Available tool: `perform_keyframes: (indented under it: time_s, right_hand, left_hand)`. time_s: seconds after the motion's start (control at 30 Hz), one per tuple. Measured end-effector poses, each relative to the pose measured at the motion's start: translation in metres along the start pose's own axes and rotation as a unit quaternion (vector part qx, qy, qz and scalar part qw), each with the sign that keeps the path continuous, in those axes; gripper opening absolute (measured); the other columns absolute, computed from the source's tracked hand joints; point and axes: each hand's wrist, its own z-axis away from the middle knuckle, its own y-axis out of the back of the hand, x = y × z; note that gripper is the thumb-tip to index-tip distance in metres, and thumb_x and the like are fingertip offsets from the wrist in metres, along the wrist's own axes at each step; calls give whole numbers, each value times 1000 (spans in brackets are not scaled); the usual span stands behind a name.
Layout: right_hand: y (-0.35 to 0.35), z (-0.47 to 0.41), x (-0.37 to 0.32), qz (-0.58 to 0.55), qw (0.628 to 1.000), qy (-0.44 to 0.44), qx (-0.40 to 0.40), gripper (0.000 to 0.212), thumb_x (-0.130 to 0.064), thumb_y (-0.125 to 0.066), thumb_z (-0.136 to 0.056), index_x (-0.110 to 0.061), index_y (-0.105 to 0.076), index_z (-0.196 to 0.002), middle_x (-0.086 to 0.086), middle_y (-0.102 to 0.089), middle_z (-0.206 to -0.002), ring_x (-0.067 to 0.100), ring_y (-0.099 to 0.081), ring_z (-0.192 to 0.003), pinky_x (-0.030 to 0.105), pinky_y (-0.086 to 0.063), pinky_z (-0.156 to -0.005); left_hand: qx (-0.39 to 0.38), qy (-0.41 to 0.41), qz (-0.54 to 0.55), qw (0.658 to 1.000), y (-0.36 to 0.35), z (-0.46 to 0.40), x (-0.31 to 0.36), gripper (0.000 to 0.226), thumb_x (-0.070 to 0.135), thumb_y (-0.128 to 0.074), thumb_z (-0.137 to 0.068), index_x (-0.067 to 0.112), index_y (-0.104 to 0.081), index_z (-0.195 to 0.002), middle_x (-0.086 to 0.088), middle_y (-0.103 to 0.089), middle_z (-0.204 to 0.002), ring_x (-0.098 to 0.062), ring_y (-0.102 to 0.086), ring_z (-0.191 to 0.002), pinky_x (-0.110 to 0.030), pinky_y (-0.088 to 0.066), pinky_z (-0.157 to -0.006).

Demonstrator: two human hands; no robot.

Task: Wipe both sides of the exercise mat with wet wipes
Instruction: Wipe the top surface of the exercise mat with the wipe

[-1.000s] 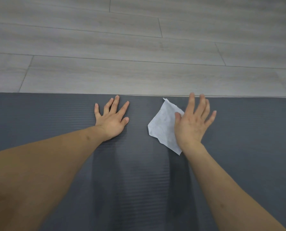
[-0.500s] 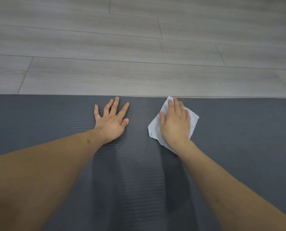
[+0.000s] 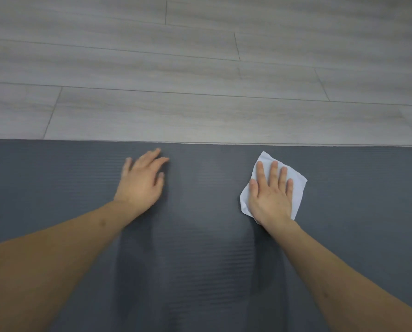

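Right of centre in the frame, the right hand (image 3: 270,195) lies flat, palm down, on a white wet wipe (image 3: 296,185), its fingers straight and slightly spread, pressing the wipe against the mat rather than curling round it. Corners of the crumpled wipe show beyond the fingertips, to the right of the hand and beside the thumb. Left of centre, the left hand (image 3: 141,182) rests palm down on the bare mat, fingers extended and holding nothing; it looks slightly blurred. Both bare forearms reach in from the lower corners of the frame. Under the hands, the dark grey exercise mat (image 3: 56,188) fills the lower half of the picture from edge to edge, its surface finely ribbed, with darker streaks running from between the hands toward the bottom of the frame. Its far edge crosses the frame just above the fingertips. Beyond that edge, the upper half shows a pale grey wood-plank floor (image 3: 200,68).
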Motion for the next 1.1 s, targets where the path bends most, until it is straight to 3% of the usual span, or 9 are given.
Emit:
perform_keyframes:
  time_s: [0.1,0.17,0.3,0.4,0.5,0.63,0.73,0.83,1.1]
  right_hand:
    - [0,-14,-37,3,999,37,-8,61,-48,-9,-107,-35,9,-164,5,15,-173,30,18,-158,52,8,-127]
    - [-5,-19,-87,9,993,119,-17,61,-47,-12,-108,-34,6,-165,4,14,-173,31,18,-158,52,9,-127]
    - [-21,-8,-202,18,959,280,-27,60,-49,-13,-108,-35,0,-165,0,13,-173,27,20,-157,50,12,-126]
    - [-22,-8,-203,18,949,312,-31,59,-53,-14,-107,-40,-4,-164,-4,9,-173,22,16,-158,47,11,-126]
    - [-12,-25,-139,10,960,278,-29,59,-58,-17,-107,-44,-8,-163,-7,5,-173,21,10,-159,46,7,-128]
    - [14,-48,-16,20,993,111,-15,61,-59,-14,-105,-44,-2,-163,-6,8,-173,21,9,-160,47,4,-128]
    - [17,-47,8,16,998,53,-20,61,-56,-12,-105,-43,1,-163,-4,11,-173,23,14,-159,49,6,-127]
    - [8,-39,-36,9,998,68,-7,61,-51,-10,-106,-39,0,-164,-1,10,-173,28,14,-158,52,5,-127]
    - [-31,14,-244,45,942,331,-27,59,-52,-7,-107,-39,1,-164,-1,12,-173,27,19,-158,52,10,-126]
  left_hand:
    - [61,141,-53,987,11,25,-44,43,36,-39,-105,32,-46,-148,2,-28,-166,-18,-20,-154,-58,-9,-122]
    - [54,148,-72,985,9,32,-55,48,41,-33,-107,34,-36,-154,4,-19,-169,-17,-9,-156,-54,-2,-124]
    - [78,148,-59,984,7,29,-56,48,28,-33,-106,28,-38,-153,6,-23,-168,-13,-12,-156,-49,-2,-126]
    - [72,152,-74,983,6,29,-59,47,30,-31,-106,31,-37,-153,9,-21,-168,-10,-10,-156,-49,-3,-125]
    - [60,156,-90,982,6,28,-59,48,34,-30,-107,33,-36,-154,10,-18,-169,-9,-9,-156,-50,-3,-125]
    - [14,164,-107,981,8,25,-58,53,41,-21,-107,35,-21,-160,11,-4,-170,-10,2,-156,-52,3,-123]
    - [-51,171,-121,976,11,17,-58,57,46,-16,-106,37,-6,-162,11,10,-170,-13,12,-156,-55,7,-122]
    - [-130,185,-118,967,21,8,-59,60,50,-14,-106,38,7,-161,10,24,-167,-16,22,-154,-58,12,-121]
    - [-197,182,-92,959,32,1,-62,63,52,-15,-105,41,17,-158,11,35,-162,-16,33,-150,-58,20,-118]
